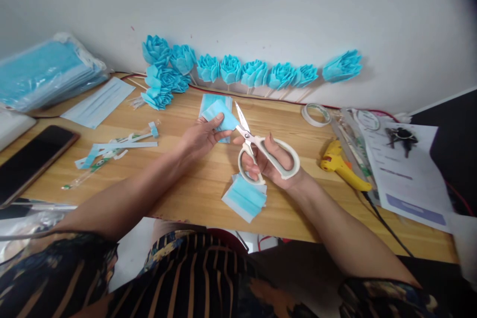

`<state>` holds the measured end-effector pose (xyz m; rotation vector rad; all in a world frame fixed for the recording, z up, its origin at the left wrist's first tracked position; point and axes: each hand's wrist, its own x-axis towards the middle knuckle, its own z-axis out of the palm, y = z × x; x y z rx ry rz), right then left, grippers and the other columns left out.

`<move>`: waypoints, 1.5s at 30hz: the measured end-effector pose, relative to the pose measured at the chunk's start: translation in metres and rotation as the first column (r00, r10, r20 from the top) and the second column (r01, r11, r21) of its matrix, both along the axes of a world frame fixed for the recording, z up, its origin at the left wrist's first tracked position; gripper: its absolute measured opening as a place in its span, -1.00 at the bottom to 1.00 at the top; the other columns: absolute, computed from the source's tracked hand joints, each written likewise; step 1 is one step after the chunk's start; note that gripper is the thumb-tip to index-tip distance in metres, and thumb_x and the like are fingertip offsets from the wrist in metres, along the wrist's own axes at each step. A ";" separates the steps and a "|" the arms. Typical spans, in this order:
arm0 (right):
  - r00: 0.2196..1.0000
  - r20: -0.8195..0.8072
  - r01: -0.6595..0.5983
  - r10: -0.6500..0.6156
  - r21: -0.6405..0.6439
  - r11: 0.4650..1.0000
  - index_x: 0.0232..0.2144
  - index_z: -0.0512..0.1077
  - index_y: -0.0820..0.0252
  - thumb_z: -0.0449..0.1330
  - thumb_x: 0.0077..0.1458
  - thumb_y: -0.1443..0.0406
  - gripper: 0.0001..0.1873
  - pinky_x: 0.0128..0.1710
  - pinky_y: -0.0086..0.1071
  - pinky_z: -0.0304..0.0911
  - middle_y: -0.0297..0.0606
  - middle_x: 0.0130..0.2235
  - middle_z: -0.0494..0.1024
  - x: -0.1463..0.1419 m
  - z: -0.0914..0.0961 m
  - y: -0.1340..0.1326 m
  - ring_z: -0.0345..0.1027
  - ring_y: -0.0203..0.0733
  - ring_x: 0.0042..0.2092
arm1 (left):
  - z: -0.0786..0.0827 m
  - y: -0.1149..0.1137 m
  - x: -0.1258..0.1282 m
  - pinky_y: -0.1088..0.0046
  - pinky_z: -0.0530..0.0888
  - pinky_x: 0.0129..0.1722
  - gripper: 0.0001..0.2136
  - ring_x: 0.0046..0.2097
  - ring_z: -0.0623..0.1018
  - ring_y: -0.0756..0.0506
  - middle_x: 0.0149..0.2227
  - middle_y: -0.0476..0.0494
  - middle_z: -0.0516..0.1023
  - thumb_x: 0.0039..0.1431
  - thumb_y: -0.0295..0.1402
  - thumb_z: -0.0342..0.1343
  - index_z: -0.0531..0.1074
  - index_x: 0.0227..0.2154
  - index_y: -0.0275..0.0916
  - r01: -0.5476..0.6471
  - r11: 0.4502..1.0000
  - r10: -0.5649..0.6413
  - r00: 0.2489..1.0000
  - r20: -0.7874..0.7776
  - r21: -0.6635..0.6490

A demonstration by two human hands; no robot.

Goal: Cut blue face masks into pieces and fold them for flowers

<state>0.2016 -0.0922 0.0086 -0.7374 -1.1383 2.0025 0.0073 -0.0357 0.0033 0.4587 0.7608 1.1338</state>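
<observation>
My left hand (204, 135) pinches a folded piece of blue mask fabric (222, 112) between thumb and fingers. White-handled scissors (265, 151) are in my right hand (269, 159), thumb and fingers through the loops. Their blades are spread, the tips pointing up and away from me, and the lower blade meets the right edge of the fabric. Whether it is cutting, I cannot tell. Under and behind the held piece lies another blue mask piece (208, 101). Below the scissors, a small stack of cut blue pieces (246, 199) rests near the table's front edge.
Several blue fabric flowers (254, 73) on sticks lean along the wall. At left are a bag of masks (44, 72), a black phone (32, 161) and cut strips (122, 145). A tape roll (316, 115), yellow glue gun (345, 165) and papers with keys (401, 139) lie right.
</observation>
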 end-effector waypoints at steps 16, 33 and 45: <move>1.000 -0.014 0.011 -0.012 -0.067 0.998 -0.08 0.50 0.24 0.24 0.14 -0.19 -0.37 -0.68 -0.52 0.11 -0.47 -0.54 0.33 -0.001 0.004 -0.002 0.11 -0.44 -0.59 | 0.001 0.000 0.000 0.63 0.61 -0.37 -0.86 -0.47 0.61 0.07 -0.48 0.05 0.60 0.26 -0.60 0.20 0.47 -0.42 -0.32 -0.013 1.000 0.013 1.000 -0.005 -0.010; 0.998 0.054 0.040 -0.031 -0.157 0.987 -0.06 0.51 0.26 0.34 0.09 -0.10 -0.40 -0.72 -0.55 0.02 -0.51 -0.58 0.30 0.000 0.009 -0.002 0.01 -0.49 -0.64 | 0.003 0.001 0.000 0.65 0.60 -0.43 -0.89 -0.50 0.60 0.08 -0.47 0.03 0.61 0.24 -0.55 0.26 0.48 -0.40 -0.33 0.002 0.999 -0.003 0.999 -0.040 -0.035; 0.998 -0.025 -0.057 0.055 -0.064 0.996 -0.08 0.50 0.24 0.18 0.18 -0.21 -0.35 -0.28 -0.28 0.52 -0.41 -0.47 0.42 0.003 0.006 -0.002 0.23 -0.38 -0.49 | 0.003 0.004 -0.002 0.62 0.62 -0.43 -0.88 -0.48 0.61 0.07 -0.47 0.03 0.61 0.17 -0.56 0.31 0.49 -0.43 -0.33 -0.010 1.000 0.008 0.998 -0.065 -0.029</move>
